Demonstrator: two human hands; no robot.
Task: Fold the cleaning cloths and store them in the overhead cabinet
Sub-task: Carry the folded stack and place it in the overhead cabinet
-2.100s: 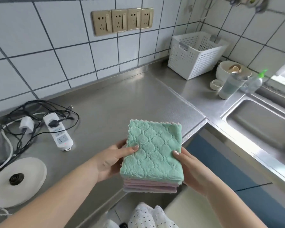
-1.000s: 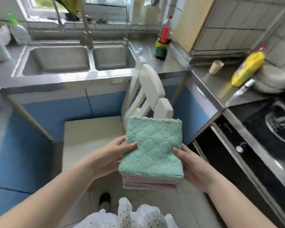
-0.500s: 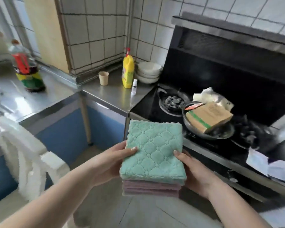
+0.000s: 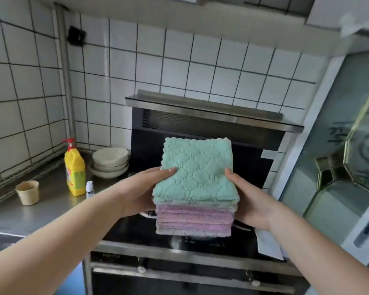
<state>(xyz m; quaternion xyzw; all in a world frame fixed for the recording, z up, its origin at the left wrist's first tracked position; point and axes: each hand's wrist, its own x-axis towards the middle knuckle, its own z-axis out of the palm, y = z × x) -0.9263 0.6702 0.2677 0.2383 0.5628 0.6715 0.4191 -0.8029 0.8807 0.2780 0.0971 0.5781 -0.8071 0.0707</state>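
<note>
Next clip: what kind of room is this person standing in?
A home kitchen, most likely: a black stove under a range hood, stacked bowls and a yellow bottle on a steel counter, white wall tiles.

stove top [image 4: 136, 231] mostly hidden behind cloth stack [image 4: 195, 184], overhead cabinet [image 4: 349, 11] cropped, blurred

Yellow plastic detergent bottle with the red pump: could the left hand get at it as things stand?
Probably not yet: the left hand grips the stack of folded green and pink cloths with the right hand. The yellow detergent bottle itself stands unobstructed on the steel counter.
</note>
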